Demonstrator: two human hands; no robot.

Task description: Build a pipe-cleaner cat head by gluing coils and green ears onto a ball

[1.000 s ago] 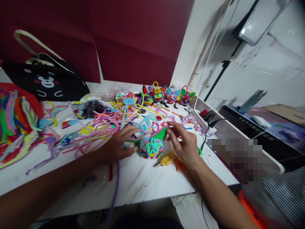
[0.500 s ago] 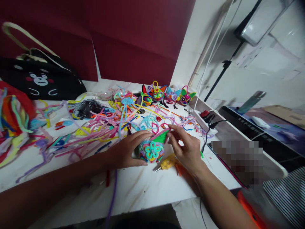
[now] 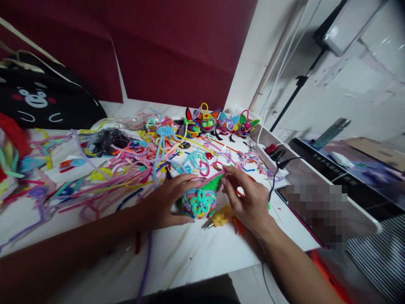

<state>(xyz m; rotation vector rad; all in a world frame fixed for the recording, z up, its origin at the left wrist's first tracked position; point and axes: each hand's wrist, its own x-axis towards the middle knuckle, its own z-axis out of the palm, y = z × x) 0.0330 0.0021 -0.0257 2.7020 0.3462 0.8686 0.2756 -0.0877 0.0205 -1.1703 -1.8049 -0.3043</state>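
A round ornament of colourful pipe cleaners [image 3: 201, 204] rests on the table, a turquoise looped flower on its front. My left hand [image 3: 160, 199] is wrapped around its left side, thumb low and fingers over the top. From its upper right rises a green ear [image 3: 214, 184], with a pink pipe cleaner [image 3: 207, 179] along its upper edge. My right hand [image 3: 247, 196] pinches the tip of that pink pipe cleaner between thumb and index finger. Below the right hand lies a yellow glue gun [image 3: 223, 216], its metal nozzle pointing left, partly hidden by the hand.
Loose pipe cleaners [image 3: 133, 169] are heaped across the left and middle. Several finished ornaments with ears [image 3: 209, 121] stand at the back. To the right are a power strip [image 3: 275, 160], cables and a phone-like device [image 3: 303, 223]. A black bag [image 3: 47, 97] sits back left.
The camera view has shifted slightly, so the bag and pipe cleaners on the left sit further left. Both hands keep nearly the same hold on the ornament and pink pipe cleaner.
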